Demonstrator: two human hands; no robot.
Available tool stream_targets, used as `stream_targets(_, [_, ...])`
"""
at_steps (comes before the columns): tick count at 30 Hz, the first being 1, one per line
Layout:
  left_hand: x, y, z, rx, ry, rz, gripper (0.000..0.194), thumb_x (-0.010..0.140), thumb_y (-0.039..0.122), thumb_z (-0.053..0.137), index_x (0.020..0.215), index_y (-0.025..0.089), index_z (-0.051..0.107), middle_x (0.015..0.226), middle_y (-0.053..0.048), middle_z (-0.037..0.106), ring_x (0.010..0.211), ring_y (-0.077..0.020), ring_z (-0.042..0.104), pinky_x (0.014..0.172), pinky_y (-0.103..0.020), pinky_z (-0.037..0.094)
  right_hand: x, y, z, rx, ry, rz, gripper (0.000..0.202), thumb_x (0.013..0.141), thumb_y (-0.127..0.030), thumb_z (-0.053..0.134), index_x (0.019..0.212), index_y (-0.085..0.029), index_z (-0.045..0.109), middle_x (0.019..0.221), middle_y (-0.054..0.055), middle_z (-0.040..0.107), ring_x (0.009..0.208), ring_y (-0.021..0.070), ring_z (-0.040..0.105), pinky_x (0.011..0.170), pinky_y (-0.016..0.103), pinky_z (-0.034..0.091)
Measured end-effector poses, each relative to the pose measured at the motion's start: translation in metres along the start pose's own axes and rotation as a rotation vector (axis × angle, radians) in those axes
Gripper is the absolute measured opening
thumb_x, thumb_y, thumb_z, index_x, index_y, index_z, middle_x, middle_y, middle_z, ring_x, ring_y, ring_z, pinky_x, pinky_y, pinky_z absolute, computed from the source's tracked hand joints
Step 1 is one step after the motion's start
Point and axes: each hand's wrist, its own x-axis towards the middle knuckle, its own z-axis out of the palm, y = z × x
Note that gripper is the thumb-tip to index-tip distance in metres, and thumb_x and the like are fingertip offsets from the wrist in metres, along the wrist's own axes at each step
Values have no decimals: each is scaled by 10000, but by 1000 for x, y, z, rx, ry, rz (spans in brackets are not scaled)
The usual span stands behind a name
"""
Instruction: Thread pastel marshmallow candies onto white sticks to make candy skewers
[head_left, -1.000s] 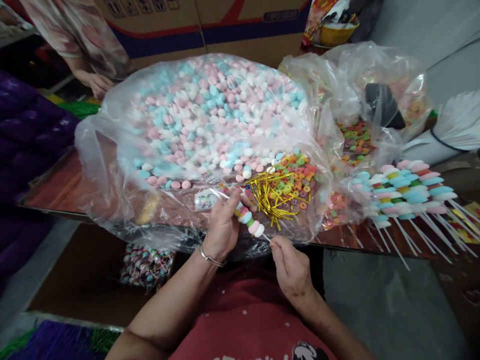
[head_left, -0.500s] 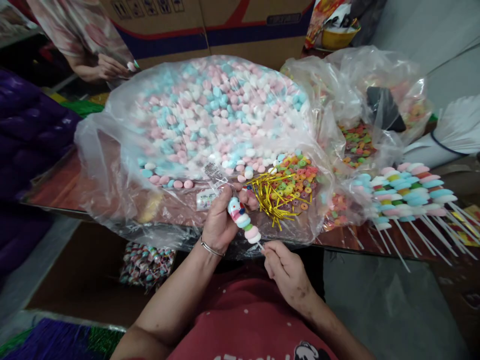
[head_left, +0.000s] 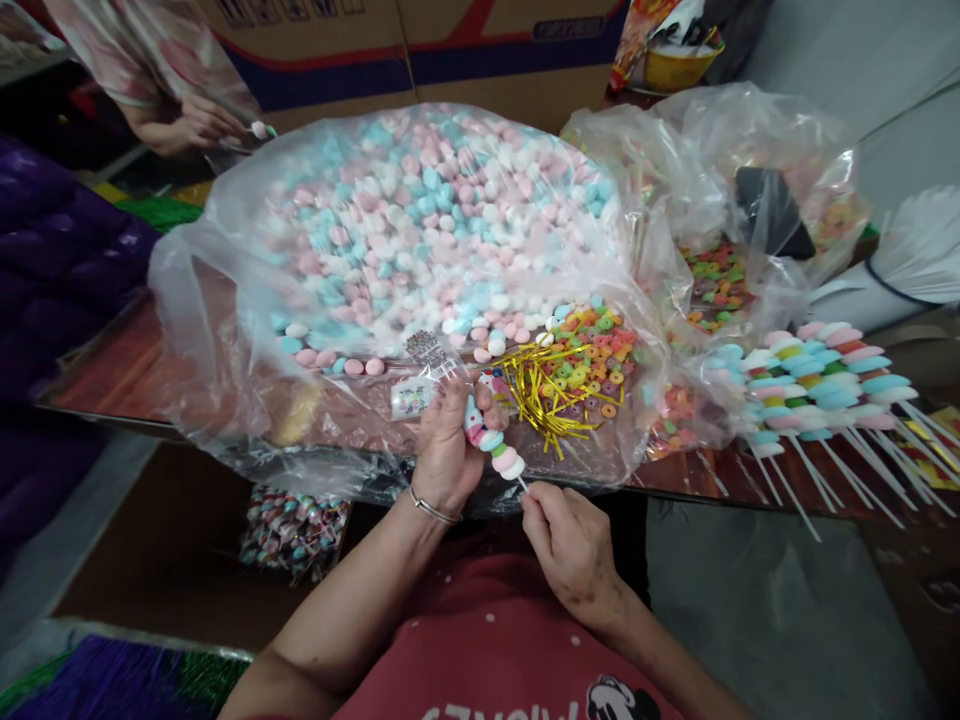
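A marshmallow skewer point(head_left: 502, 455) in pink, white, blue and green slants across in front of me at the table's edge. My left hand point(head_left: 448, 435) is closed around its upper end, where a printed clear wrapper seems to cover the candy; the fingers partly hide this. Below the lowest white marshmallow, my right hand point(head_left: 568, 545) pinches the thin white stick. Just beyond my left fingers lie clear printed wrappers point(head_left: 412, 397). Gold twist ties point(head_left: 551, 400) are spread to the right of them, beside a pile of colourful candy rings point(head_left: 600, 350).
A large clear bag of pastel marshmallows point(head_left: 442, 220) covers the table's middle. Finished-looking skewers point(head_left: 825, 385) lie stacked at right, sticks over the edge. A carton point(head_left: 150, 540) with wrapped skewers stands below left. Another person's hand point(head_left: 210, 122) holds a small skewer at upper left.
My left hand has turned and closed further over the skewer's upper end, hiding more of it. The skewer has shifted slightly right, with my right hand still on the stick.
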Motion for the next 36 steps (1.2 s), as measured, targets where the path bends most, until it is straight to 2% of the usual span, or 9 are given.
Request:
stream_targets(4, [3, -2, -1, -30, 21, -40, 382, 683, 419, 845, 835, 151, 621, 598, 58, 536, 468, -48, 487, 481, -186, 415, 2, -4, -1, 191, -41, 68, 214, 929, -200, 440, 776, -191, 590, 582, 0, 584, 521, 111, 509, 569, 241, 365])
stream_targets(10, [6, 2, -3, -52, 113, -66, 337, 738, 402, 807, 805, 139, 608, 611, 32, 609, 527, -79, 587, 547, -193, 477, -4, -6, 0, 1016, -332, 610, 244, 959, -370, 434, 830, -193, 542, 461, -93, 387, 408, 74, 343, 442, 209, 300])
stream_targets(15, [4, 2, -2, -34, 122, -44, 340, 749, 420, 793, 824, 141, 613, 631, 27, 639, 534, -91, 615, 580, -217, 508, -8, -6, 7, 1329, -325, 693, 287, 952, -423, 479, 827, -176, 557, 409, -106, 365, 394, 70, 346, 481, 219, 363])
stream_targets(19, [2, 2, -2, -10, 108, -53, 403, 688, 449, 830, 835, 142, 615, 638, 20, 653, 523, -94, 616, 557, -217, 506, -9, -8, 10, 1305, -337, 679, 295, 961, -424, 453, 836, -177, 556, 413, -104, 365, 396, 74, 350, 481, 221, 366])
stream_targets(22, [-1, 0, 0, 25, 93, -61, 435, 655, 452, 848, 843, 147, 600, 613, 39, 626, 491, -86, 596, 506, -199, 480, -9, -8, 10, 1069, -299, 616, 260, 966, -381, 425, 839, -190, 547, 439, -97, 383, 391, 77, 350, 454, 216, 342])
stream_targets(26, [-10, -10, 1, 88, 92, -74, 457, 627, 442, 863, 853, 153, 591, 599, 56, 600, 460, -88, 589, 410, -168, 391, -3, -6, 12, 360, -35, 202, 171, 934, -232, 468, 812, -188, 579, 553, -29, 550, 476, 93, 468, 509, 228, 357])
stream_targets(29, [-17, -17, 1, 127, 77, -96, 446, 628, 427, 867, 842, 146, 594, 581, 47, 604, 493, -103, 622, 452, -172, 425, 2, -3, 12, 34, 146, -62, 178, 944, -164, 455, 860, -170, 612, 547, -13, 582, 485, 110, 498, 563, 251, 377])
stream_targets(33, [-18, -12, -2, 103, 37, -142, 489, 633, 499, 843, 885, 137, 633, 659, -12, 678, 667, -185, 705, 606, -257, 536, 6, -1, 4, 143, 36, -30, 190, 965, -167, 421, 868, -166, 584, 595, -9, 593, 510, 101, 532, 548, 217, 390])
stream_targets(36, [-10, 1, -3, 77, 48, -79, 524, 642, 558, 810, 911, 134, 660, 749, -53, 722, 775, -237, 722, 687, -325, 566, 7, 2, -4, 265, -65, 0, 188, 969, -178, 419, 861, -175, 572, 600, -21, 570, 516, 90, 517, 542, 200, 385])
